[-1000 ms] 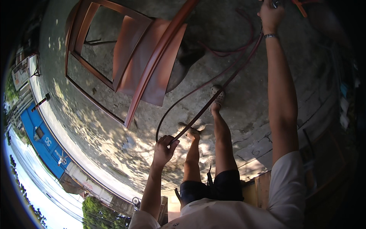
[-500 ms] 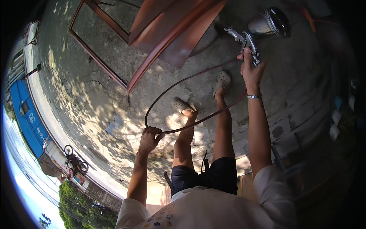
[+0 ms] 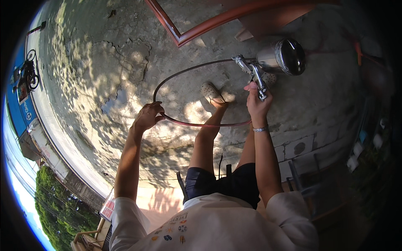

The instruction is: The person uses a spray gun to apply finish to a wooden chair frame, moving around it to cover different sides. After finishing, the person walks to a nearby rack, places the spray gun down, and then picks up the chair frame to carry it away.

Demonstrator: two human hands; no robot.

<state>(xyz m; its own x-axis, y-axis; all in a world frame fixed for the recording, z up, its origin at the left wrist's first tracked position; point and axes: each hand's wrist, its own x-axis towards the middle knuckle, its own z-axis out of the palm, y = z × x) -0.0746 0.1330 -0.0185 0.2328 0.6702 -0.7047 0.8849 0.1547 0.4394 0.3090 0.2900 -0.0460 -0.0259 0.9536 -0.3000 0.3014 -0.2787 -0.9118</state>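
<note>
My right hand (image 3: 258,105) is wrapped round the handle of a metal spray gun (image 3: 260,85). The gun's shiny silver paint cup (image 3: 270,58) with a dark, glossy end sticks out to the right, above my fist. A thin dark red hose (image 3: 197,124) loops between my two hands over the ground. On its left bend, my left hand (image 3: 147,117) is closed around the hose, with the thumb and fingers pinching it. Where the hose joins the gun is hidden by my right hand.
A reddish-brown metal frame (image 3: 209,26) with panels lies ahead of me on cracked concrete (image 3: 121,50). My feet in clogs (image 3: 212,93) stand below the hose. At the right are a dark chair-like frame (image 3: 305,175) and an orange object (image 3: 359,54). A motorcycle (image 3: 29,73) stands far left.
My view has turned, so the brown frame sits higher and further right. The spray gun has come nearer and leftward in view, and my left hand has shifted up and left, still on the hose.
</note>
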